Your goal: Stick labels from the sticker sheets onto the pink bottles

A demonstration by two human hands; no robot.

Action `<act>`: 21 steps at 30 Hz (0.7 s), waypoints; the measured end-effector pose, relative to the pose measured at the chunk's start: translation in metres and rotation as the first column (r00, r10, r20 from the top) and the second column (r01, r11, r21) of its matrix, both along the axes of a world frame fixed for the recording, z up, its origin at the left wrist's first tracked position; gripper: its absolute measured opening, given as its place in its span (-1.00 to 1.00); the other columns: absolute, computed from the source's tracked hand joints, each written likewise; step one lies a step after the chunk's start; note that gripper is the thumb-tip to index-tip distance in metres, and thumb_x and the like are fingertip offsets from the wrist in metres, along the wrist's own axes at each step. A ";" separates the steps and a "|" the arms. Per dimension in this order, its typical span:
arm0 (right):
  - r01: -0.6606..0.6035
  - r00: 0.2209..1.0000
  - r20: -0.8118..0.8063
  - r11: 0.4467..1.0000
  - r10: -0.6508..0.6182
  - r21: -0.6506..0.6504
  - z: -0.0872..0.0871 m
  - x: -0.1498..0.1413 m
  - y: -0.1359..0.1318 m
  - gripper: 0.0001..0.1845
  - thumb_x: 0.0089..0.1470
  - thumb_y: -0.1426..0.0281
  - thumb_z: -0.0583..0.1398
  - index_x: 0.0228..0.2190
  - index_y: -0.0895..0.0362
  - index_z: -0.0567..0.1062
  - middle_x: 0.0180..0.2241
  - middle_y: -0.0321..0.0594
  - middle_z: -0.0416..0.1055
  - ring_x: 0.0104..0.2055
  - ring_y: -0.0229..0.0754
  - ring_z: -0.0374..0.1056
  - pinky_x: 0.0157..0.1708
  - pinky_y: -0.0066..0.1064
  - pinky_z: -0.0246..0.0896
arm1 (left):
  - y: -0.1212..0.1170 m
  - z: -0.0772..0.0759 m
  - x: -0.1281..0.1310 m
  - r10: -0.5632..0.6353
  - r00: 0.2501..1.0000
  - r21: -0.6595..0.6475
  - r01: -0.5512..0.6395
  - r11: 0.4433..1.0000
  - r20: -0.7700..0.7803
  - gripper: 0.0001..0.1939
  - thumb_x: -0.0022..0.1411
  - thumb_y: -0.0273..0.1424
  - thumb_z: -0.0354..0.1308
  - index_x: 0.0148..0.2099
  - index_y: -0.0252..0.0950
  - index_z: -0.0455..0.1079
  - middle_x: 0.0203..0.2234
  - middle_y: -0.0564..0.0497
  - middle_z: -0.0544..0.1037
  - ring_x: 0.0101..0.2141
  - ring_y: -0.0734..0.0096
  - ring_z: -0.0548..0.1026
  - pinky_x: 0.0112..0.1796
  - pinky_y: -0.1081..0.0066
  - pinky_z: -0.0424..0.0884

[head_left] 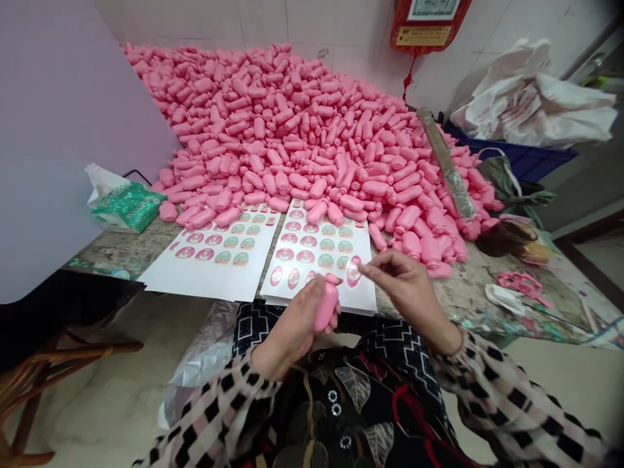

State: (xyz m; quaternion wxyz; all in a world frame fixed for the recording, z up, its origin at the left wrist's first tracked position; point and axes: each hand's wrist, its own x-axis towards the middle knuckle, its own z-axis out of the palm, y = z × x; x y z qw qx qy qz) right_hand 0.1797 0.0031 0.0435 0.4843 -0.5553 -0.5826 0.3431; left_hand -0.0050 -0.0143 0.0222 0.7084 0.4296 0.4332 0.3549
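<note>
My left hand (296,325) is wrapped round a small pink plastic bottle (327,304), its neck pointing up and away from me. Between the thumb and forefinger of my right hand (413,290) is an oval pink-and-white sticker (353,271), pinched at its right edge and apart from the bottle. Beneath both hands lies a stack of sticker sheets (292,291) with rows of pink and green labels. A second sticker sheet (209,279) lies to its left, its lower part bare white.
A large heap of pink bottles (292,123) covers the back of the worktable (114,257). A wooden stick (446,162) rests on its right side. A green tissue pack (127,205) is at left; a blue crate (541,159) with white sacks (531,97) stands at right.
</note>
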 end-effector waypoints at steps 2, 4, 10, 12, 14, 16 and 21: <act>-0.075 0.997 0.023 0.997 0.075 0.005 -0.002 -0.014 -0.010 -0.73 -0.07 0.17 0.25 -0.53 0.13 0.42 -0.53 -0.31 0.34 -0.49 -0.30 0.20 -0.48 -0.45 0.12 | 0.006 0.000 0.006 0.119 0.952 -0.298 -0.031 0.954 0.282 -0.56 0.23 0.00 -0.14 -0.10 -0.23 0.26 -0.53 0.08 0.37 -0.60 0.54 0.35 -0.60 0.53 0.23; -0.115 0.991 0.064 0.993 0.116 -0.010 -0.008 -0.024 -0.016 -0.74 -0.05 0.18 0.24 -0.54 0.12 0.44 -0.53 -0.31 0.34 -0.50 -0.31 0.20 -0.50 -0.46 0.11 | 0.009 -0.001 0.011 0.220 0.893 -0.422 -0.037 0.906 0.393 -0.60 0.22 -0.02 -0.08 -0.17 -0.25 0.27 -0.54 0.09 0.36 -0.62 0.56 0.35 -0.62 0.56 0.21; -0.116 0.992 0.032 0.988 0.120 -0.105 -0.021 -0.027 -0.018 -0.74 -0.06 0.17 0.24 -0.53 0.11 0.43 -0.53 -0.32 0.36 -0.53 -0.31 0.21 -0.54 -0.48 0.12 | 0.009 -0.004 0.013 0.261 0.865 -0.390 -0.083 0.917 0.429 -0.64 0.22 -0.08 -0.02 -0.13 -0.26 0.29 -0.53 0.08 0.39 -0.60 0.53 0.39 -0.59 0.54 0.29; -0.121 0.992 0.017 0.984 0.124 -0.127 -0.020 -0.028 -0.018 -0.74 -0.06 0.18 0.24 -0.53 0.11 0.42 -0.54 -0.32 0.36 -0.55 -0.31 0.21 -0.58 -0.49 0.11 | 0.008 -0.005 0.013 0.258 0.870 -0.375 -0.092 0.923 0.421 -0.61 0.21 -0.06 -0.03 -0.13 -0.27 0.29 -0.54 0.08 0.38 -0.60 0.52 0.39 -0.59 0.54 0.29; -0.117 0.992 0.021 0.984 0.121 -0.135 -0.019 -0.028 -0.018 -0.74 -0.06 0.17 0.24 -0.52 0.11 0.42 -0.54 -0.32 0.36 -0.56 -0.32 0.21 -0.60 -0.50 0.11 | 0.008 -0.006 0.014 0.248 0.876 -0.363 -0.090 0.927 0.415 -0.60 0.21 -0.05 -0.03 -0.13 -0.27 0.30 -0.54 0.07 0.38 -0.59 0.52 0.40 -0.59 0.54 0.29; -0.113 0.992 0.036 0.984 0.119 -0.137 -0.019 -0.029 -0.018 -0.73 -0.07 0.16 0.24 -0.53 0.11 0.43 -0.53 -0.31 0.37 -0.57 -0.32 0.22 -0.62 -0.50 0.11 | 0.008 -0.007 0.014 0.244 0.877 -0.354 -0.092 0.931 0.413 -0.59 0.20 -0.05 -0.03 -0.13 -0.27 0.30 -0.54 0.08 0.38 -0.59 0.53 0.40 -0.59 0.55 0.30; -0.115 0.992 0.042 0.982 0.122 -0.150 -0.028 -0.029 -0.018 -0.71 -0.05 0.11 0.21 -0.50 0.09 0.44 -0.53 -0.28 0.41 -0.62 -0.31 0.22 -0.65 -0.46 0.13 | 0.006 -0.007 0.015 0.244 0.880 -0.340 -0.102 0.935 0.407 -0.57 0.20 -0.04 -0.02 -0.11 -0.29 0.30 -0.53 0.07 0.37 -0.58 0.54 0.40 -0.58 0.55 0.31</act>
